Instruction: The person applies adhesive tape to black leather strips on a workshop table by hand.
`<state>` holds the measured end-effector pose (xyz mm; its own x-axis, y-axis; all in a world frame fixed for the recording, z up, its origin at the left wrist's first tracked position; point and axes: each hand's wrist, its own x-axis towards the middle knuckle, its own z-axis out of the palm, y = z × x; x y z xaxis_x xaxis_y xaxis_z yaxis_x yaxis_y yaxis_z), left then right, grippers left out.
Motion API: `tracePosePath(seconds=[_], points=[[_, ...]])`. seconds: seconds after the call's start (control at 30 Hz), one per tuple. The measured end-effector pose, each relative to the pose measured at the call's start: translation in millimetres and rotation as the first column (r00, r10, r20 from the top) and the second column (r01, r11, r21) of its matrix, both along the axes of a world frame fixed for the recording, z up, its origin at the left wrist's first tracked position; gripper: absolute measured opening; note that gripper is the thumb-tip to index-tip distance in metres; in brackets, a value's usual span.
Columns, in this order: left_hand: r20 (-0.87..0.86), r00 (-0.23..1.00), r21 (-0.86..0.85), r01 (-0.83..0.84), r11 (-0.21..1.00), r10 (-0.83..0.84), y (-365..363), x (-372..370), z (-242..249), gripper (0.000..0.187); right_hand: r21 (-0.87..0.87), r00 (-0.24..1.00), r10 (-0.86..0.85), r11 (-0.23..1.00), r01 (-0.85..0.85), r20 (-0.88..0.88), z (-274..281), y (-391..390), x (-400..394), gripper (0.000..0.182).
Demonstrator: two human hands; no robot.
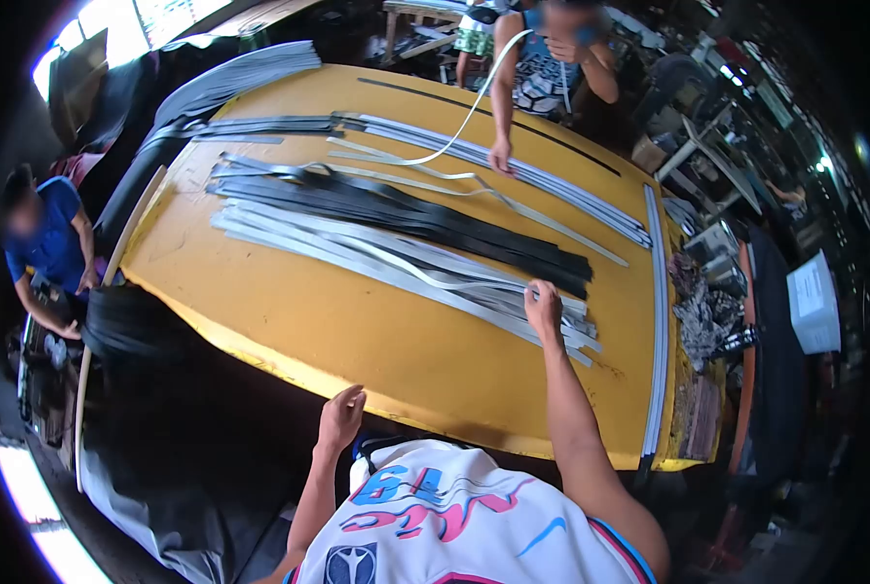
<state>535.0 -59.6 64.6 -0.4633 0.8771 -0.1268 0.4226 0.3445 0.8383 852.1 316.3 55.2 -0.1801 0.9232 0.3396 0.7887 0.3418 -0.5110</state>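
Observation:
My right hand (544, 306) is closed on the end of a light grey strip (435, 283), which bows up along the top of the pile. Under it lie several more light grey strips (298, 240) on the yellow table (289, 321). My left hand (341, 417) hovers by the near table edge, fingers loosely bent and apart, with nothing visible in it. Beyond the grey pile is a bundle of black strips (406, 216). Several cream strips (571, 234) lie farther back.
Across the table a person (503, 107) holds a raised cream strip (483, 92). Another person (50, 238) works at the left near a black bundle (128, 321). Long grey bars (655, 321) line the right table edge; more bars (552, 187) lie toward the back.

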Motion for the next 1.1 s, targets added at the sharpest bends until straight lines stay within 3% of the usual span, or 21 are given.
tracePosePath(seconds=[0.13, 0.2, 0.27, 0.3, 0.43, 0.5, 0.6, 0.63, 0.73, 0.9, 0.97, 1.03, 1.1], points=[[0.061, 0.99, 0.048, -0.127, 0.991, 0.124, -28.8, 15.1, -7.5, 0.029, -0.072, 0.987, -0.125, 0.989, 0.132, 0.097, -24.6, 63.4, 30.1, 0.013], [0.132, 0.976, 0.016, -0.176, 0.984, 0.172, -43.3, 23.9, -6.3, 0.032, -0.149, 0.943, -0.294, 0.937, 0.316, 0.156, -32.9, 88.9, 39.5, 0.011], [0.05, 0.974, -0.029, -0.218, 0.975, 0.22, -56.4, 34.0, -9.1, 0.031, -0.179, 0.933, -0.274, 0.931, 0.318, 0.232, -46.4, 118.7, 56.1, 0.011], [0.017, 0.971, -0.055, -0.238, 0.97, 0.239, -60.4, 40.9, -4.8, 0.029, -0.213, 0.917, -0.239, 0.925, 0.315, 0.319, -45.9, 126.8, 62.0, 0.011], [-0.013, 0.954, -0.103, -0.3, 0.948, 0.301, -65.8, 65.8, 0.8, 0.03, -0.275, 0.957, -0.14, 0.938, 0.21, 0.254, -45.6, 145.3, 79.8, 0.016], [-0.002, 0.949, -0.146, -0.313, 0.938, 0.316, -62.6, 79.4, 8.9, 0.031, -0.35, 0.966, 0.028, 0.935, 0.065, 0.256, -31.7, 139.7, 79.3, 0.035], [-0.014, 0.942, -0.155, -0.333, 0.93, 0.335, -57.3, 94.7, 13.8, 0.032, -0.292, 0.91, 0.229, 0.948, -0.127, 0.345, -16.2, 127.1, 68.2, 0.054], [-0.011, 0.939, -0.155, -0.34, 0.927, 0.343, -56.6, 100.8, 13.9, 0.032, -0.287, 0.901, 0.257, 0.945, -0.158, 0.35, -24.6, 129.2, 70.0, 0.051], [-0.04, 0.929, -0.18, -0.368, 0.912, 0.367, -48.8, 119.0, 31.0, 0.031, -0.267, 0.919, 0.259, 0.947, -0.18, 0.298, -34.5, 135.7, 73.6, 0.047], [-0.069, 0.925, -0.189, -0.379, 0.906, 0.372, -42.4, 122.8, 30.2, 0.03, -0.384, 0.874, 0.349, 0.899, -0.21, 0.338, -12.6, 144.0, 71.4, 0.038], [-0.083, 0.923, -0.175, -0.384, 0.907, 0.375, -38.5, 120.9, 28.4, 0.03, -0.294, 0.909, 0.333, 0.921, -0.256, 0.25, -15.9, 149.4, 72.7, 0.035], [-0.074, 0.917, -0.159, -0.398, 0.903, 0.391, -37.1, 117.5, 20.8, 0.031, -0.095, 0.974, 0.131, 0.989, -0.114, 0.187, -44.9, 166.6, 75.7, 0.033], [-0.074, 0.926, -0.15, -0.377, 0.914, 0.37, -30.2, 111.1, 18.7, 0.03, -0.178, 0.951, 0.108, 0.982, -0.058, 0.29, -44.5, 168.8, 77.6, 0.036]])
